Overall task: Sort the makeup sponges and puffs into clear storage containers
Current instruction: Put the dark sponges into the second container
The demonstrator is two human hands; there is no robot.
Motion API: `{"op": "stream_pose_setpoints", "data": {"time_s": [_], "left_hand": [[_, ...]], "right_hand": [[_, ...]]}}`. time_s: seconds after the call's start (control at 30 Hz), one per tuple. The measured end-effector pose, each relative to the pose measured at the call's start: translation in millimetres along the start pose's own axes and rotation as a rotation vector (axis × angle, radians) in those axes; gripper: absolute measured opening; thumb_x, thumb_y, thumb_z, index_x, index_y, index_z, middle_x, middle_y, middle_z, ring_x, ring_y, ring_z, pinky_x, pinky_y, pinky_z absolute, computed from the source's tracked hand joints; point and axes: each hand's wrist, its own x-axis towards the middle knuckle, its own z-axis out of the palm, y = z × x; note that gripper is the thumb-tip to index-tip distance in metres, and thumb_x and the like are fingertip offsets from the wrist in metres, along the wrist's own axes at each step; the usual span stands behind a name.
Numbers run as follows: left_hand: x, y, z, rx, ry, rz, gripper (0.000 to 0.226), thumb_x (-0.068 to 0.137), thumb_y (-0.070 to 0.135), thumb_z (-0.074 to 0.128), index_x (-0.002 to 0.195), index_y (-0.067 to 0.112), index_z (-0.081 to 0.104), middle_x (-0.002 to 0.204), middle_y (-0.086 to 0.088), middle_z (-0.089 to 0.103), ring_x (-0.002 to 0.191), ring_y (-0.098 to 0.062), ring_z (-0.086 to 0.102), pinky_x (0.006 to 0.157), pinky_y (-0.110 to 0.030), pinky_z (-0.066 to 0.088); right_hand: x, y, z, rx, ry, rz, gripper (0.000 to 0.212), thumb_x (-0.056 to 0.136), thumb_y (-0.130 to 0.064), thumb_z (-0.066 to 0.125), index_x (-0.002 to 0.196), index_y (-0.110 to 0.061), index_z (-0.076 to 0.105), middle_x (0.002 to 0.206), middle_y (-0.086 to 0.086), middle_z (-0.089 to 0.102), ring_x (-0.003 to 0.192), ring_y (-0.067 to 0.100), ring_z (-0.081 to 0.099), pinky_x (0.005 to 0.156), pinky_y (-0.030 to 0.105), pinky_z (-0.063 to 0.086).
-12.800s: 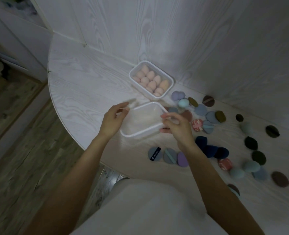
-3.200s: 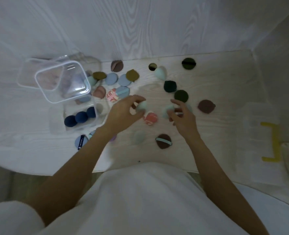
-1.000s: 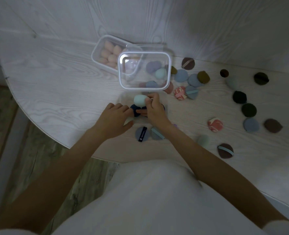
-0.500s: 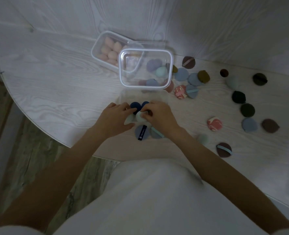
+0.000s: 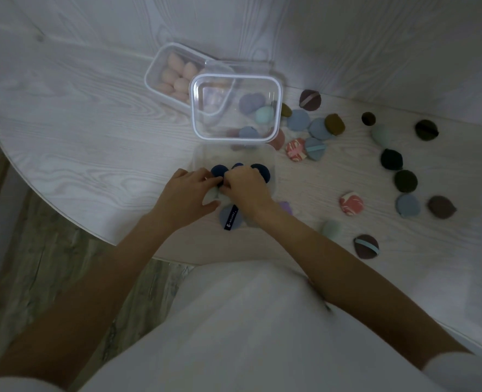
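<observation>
A clear container (image 5: 205, 155) lies in front of me with three navy sponges (image 5: 218, 170) along its far side. Both hands are down in its near end, touching each other. My left hand (image 5: 184, 193) curls around a pale mint sponge (image 5: 210, 196) between thumb and fingers. My right hand (image 5: 246, 188) has its fingers closed over another pale sponge, mostly hidden beneath it. Behind stands a tilted clear lid (image 5: 235, 108), and further back a clear container of pink sponges (image 5: 174, 76).
Loose puffs and sponges lie scattered to the right: blue puffs (image 5: 299, 120), red-patterned sponges (image 5: 351, 204), dark green puffs (image 5: 405, 181), a brown puff (image 5: 365, 246), a mint sponge (image 5: 330, 227). A blue puff with a black strap (image 5: 229, 217) sits under my wrists. The table's curved edge (image 5: 72, 222) runs at left.
Both hands carried mint sponges from the right side of the table to the near container. The right hand lowered its sponge from above the rim down beside the navy ones.
</observation>
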Motion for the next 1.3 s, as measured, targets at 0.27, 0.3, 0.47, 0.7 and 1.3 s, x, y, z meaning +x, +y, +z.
{"op": "stream_pose_setpoints", "data": {"time_s": [0.27, 0.3, 0.47, 0.7, 1.3], "left_hand": [[2, 11, 8, 0.05, 0.094, -0.031, 0.053, 0.068, 0.039, 0.075, 0.109, 0.009, 0.061, 0.113, -0.007, 0.059, 0.082, -0.024, 0.06, 0.074, -0.037, 0.038], [3, 12, 8, 0.066, 0.104, -0.027, 0.052, 0.067, 0.04, 0.075, 0.107, 0.009, 0.061, 0.112, -0.005, 0.059, 0.083, -0.023, 0.059, 0.074, -0.037, 0.036], [12, 17, 3, 0.111, 0.111, -0.003, 0.055, 0.062, 0.04, 0.077, 0.108, 0.013, 0.059, 0.1, -0.006, 0.061, 0.081, -0.025, 0.058, 0.08, -0.038, 0.027], [22, 23, 2, 0.113, -0.024, 0.025, 0.047, 0.064, 0.034, 0.079, 0.106, 0.02, 0.064, 0.107, -0.012, 0.058, 0.079, -0.031, 0.059, 0.085, -0.043, 0.032], [28, 26, 4, -0.04, -0.05, 0.124, 0.042, 0.056, 0.021, 0.081, 0.091, 0.009, 0.063, 0.125, -0.009, 0.06, 0.108, -0.028, 0.06, 0.09, -0.041, 0.044]], "right_hand": [[-50, 29, -12, 0.378, 0.268, -0.082, 0.014, 0.087, -0.007, 0.058, 0.094, -0.004, 0.07, 0.084, 0.01, 0.071, 0.07, 0.019, 0.062, 0.064, 0.029, 0.047], [-59, 37, -16, 0.382, 0.315, -0.066, 0.015, 0.087, -0.008, 0.058, 0.096, -0.005, 0.07, 0.084, 0.009, 0.071, 0.07, 0.018, 0.062, 0.065, 0.027, 0.048], [-119, 94, -16, 0.327, 0.484, 0.163, 0.013, 0.086, -0.005, 0.061, 0.094, -0.01, 0.07, 0.084, 0.004, 0.07, 0.068, 0.008, 0.056, 0.067, 0.013, 0.042], [-155, 122, 4, 0.119, 0.233, 0.641, 0.041, 0.083, -0.036, 0.065, 0.117, -0.017, 0.051, 0.127, 0.013, 0.046, 0.09, 0.027, 0.059, 0.073, 0.034, 0.047], [-56, 52, -22, 0.283, 0.34, 0.073, 0.026, 0.087, -0.014, 0.057, 0.113, -0.01, 0.057, 0.105, 0.011, 0.059, 0.086, 0.025, 0.057, 0.07, 0.034, 0.044]]}}
